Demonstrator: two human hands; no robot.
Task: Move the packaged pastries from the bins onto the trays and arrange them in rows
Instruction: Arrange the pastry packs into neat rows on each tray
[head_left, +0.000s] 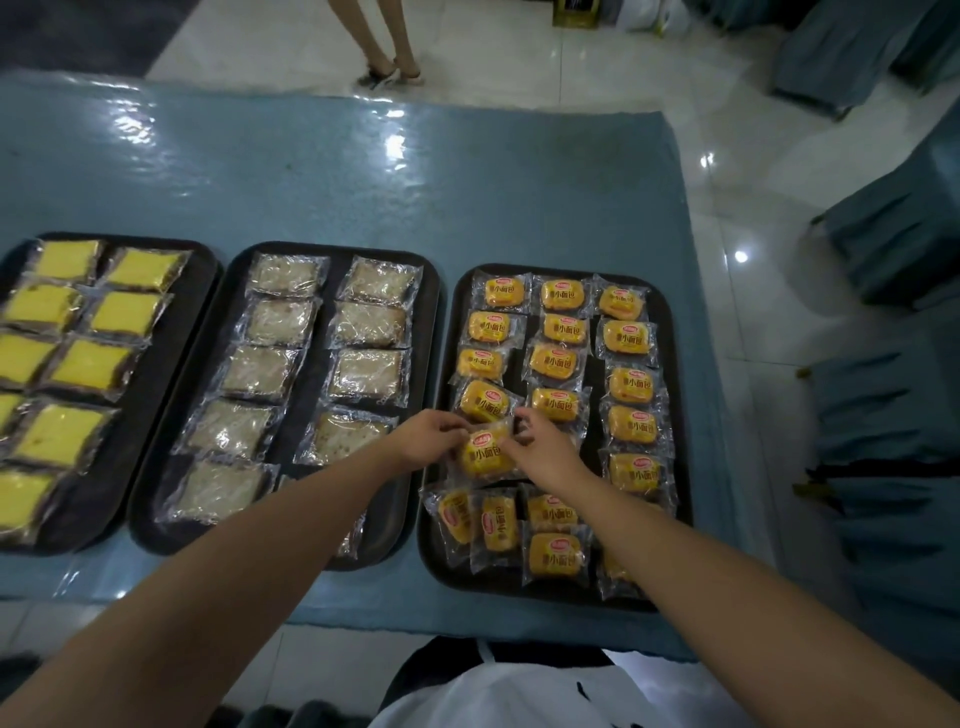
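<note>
Head view: the left hand and right hand both pinch the clear wrapper edges of one packaged bun, held just above the left column of the right tray, between the ordered rows and the loose packs nearer the person. Judged light and soft; the glossy film is probably slippery, so the crimped wrapper ends are the better hold, not the bun body. Printed on each pack: "小面包" under a red oval logo, too small to read. The neighbouring tray packs on the tabletop show no legible label.
</note>
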